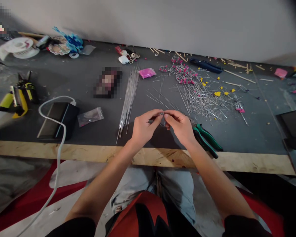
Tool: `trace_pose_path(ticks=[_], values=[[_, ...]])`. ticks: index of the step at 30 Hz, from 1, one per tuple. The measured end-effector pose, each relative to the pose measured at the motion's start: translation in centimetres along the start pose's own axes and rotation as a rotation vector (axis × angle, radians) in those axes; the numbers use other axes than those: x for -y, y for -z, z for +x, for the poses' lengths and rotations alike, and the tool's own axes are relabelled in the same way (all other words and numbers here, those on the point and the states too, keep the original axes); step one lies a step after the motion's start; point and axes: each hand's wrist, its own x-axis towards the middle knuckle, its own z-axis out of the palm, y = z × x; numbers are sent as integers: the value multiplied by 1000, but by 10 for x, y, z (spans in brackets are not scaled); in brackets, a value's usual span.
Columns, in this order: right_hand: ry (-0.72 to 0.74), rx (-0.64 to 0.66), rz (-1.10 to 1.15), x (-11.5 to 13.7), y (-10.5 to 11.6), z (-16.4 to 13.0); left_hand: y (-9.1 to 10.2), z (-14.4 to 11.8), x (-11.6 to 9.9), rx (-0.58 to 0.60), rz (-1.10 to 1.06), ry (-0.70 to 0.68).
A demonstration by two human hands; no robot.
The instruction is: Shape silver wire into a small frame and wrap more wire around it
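Observation:
My left hand and my right hand meet over the near part of the dark table. Fingertips of both hands pinch a small piece of thin silver wire, whose shape is mostly hidden by the fingers. Just beyond them, a few loose wires lie on the table. A bundle of long straight wires is left of my left hand. Green-handled pliers rest beside my right wrist. Past my right hand spreads a pile of cut and bent wires, with pink-tipped wire pieces behind it.
A pink packet lies behind the wire bundle. To the left are a small clear bag, a black box with a white cable, and yellow-black pliers. A dark blue tool sits near the wall. Wood edges the table.

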Motion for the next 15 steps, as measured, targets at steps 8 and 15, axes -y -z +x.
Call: trace_pose_path(ticks=[8, 15], values=[[51, -109, 30, -14, 3, 21, -7, 26, -1, 105, 0, -57], [16, -88, 46, -28, 11, 27, -16, 34, 20, 208, -160, 55]])
